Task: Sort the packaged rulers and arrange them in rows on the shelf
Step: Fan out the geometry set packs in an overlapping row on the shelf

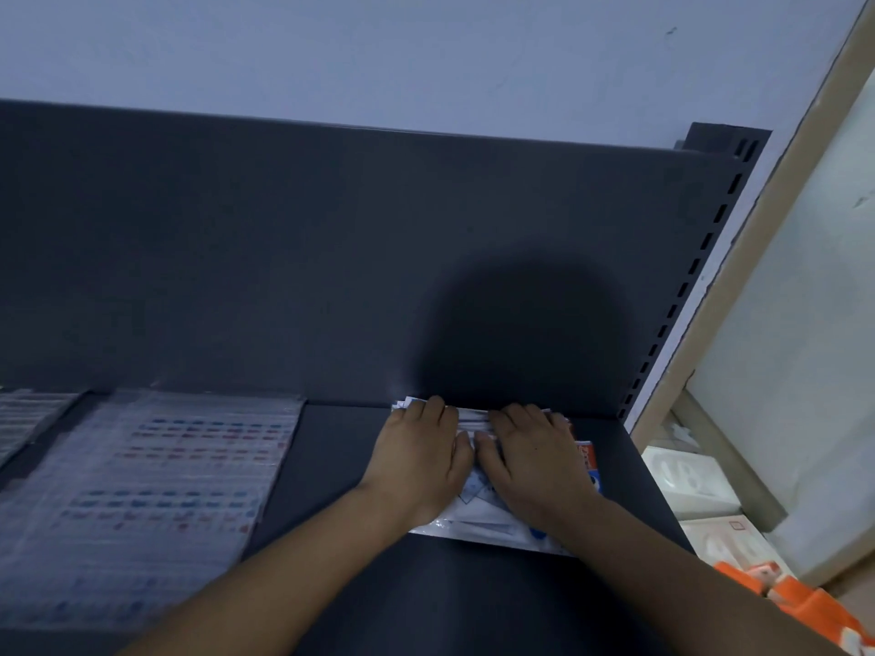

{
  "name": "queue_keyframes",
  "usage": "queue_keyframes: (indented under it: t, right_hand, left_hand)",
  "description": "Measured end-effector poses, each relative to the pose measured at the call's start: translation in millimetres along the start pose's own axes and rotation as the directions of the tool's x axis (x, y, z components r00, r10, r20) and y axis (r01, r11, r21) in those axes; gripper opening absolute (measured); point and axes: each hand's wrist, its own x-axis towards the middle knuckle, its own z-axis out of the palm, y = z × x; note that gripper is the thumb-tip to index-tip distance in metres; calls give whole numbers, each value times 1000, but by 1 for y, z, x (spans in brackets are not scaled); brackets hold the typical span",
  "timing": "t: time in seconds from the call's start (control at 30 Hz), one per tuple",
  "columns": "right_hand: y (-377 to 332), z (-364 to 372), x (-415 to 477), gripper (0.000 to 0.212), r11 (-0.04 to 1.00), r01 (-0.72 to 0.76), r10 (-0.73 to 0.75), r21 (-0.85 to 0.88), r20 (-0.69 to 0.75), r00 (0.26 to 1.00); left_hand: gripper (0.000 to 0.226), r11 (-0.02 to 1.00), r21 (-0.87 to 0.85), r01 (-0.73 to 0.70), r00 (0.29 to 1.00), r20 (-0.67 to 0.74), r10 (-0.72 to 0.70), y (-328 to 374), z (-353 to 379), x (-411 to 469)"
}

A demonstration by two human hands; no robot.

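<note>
A person's two bare hands lie palm-down, side by side, on a stack of packaged rulers point(476, 522) on a dark grey shelf point(326, 471), seen from a head-worn camera looking forward and down. The left hand point(421, 459) covers the left half of the stack and the right hand point(537, 464) the right half. The fingers of both reach forward, fairly straight, to the stack's far edge, which sits just in front of the shelf's dark back panel point(308, 258). Neither hand closes around anything; both rest flat on the top packet, thumbs almost meeting over the middle. The stack lies toward the right end of the shelf, its white and blue wrapping showing between the wrists and a red and blue label point(589, 466) showing beside the right hand. To the left, apart from the stack, a large clear-wrapped packet point(156, 490) printed with rows of small red and blue marks lies flat on the shelf, too blurred to read, and another clear packet point(28, 419) sits at the frame's left edge. A rounded shadow point(516, 324) falls on the back panel above the hands. A slotted upright point(686, 286) bounds the shelf on the right, with white boxes point(691, 480) and orange-and-white packages point(800, 603) beyond it, below a pale wall point(379, 54)
</note>
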Motion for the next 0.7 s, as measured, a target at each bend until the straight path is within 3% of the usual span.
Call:
queue_keyframes:
  t: [0.07,0.13,0.33,0.5,0.57,0.63,0.7]
  right_hand:
    - [1,3,0,48,999,-28,26,41,50,998]
    - [4,6,0,50,996,-20,14,83,75,997]
    - [2,4,0,45,993,16,-11,113,-51,999]
    - [4,3,-5,97,995,9,-29,96,200,979]
    - [6,1,-10,103,994,-6,-21,112,239,971]
    - [6,-3,-16,121,993,-8,-24,115,277,961]
    - [7,-4,-19,130,996,0,-27,90,296,955]
  left_hand:
    - [44,997,-62,48,999,22,-47,4,-6,-2]
    - [50,996,-80,47,998,38,-44,6,-11,0]
    - [39,998,-40,41,998,-54,-43,6,-8,-2]
    - [41,997,-63,32,993,-113,-39,2,-7,-8]
    - [56,992,-121,46,998,-36,-50,3,-8,-14]
    - [87,994,-75,74,996,56,-70,4,-8,-20]
    - [99,996,-39,81,986,148,-74,4,-10,-27]
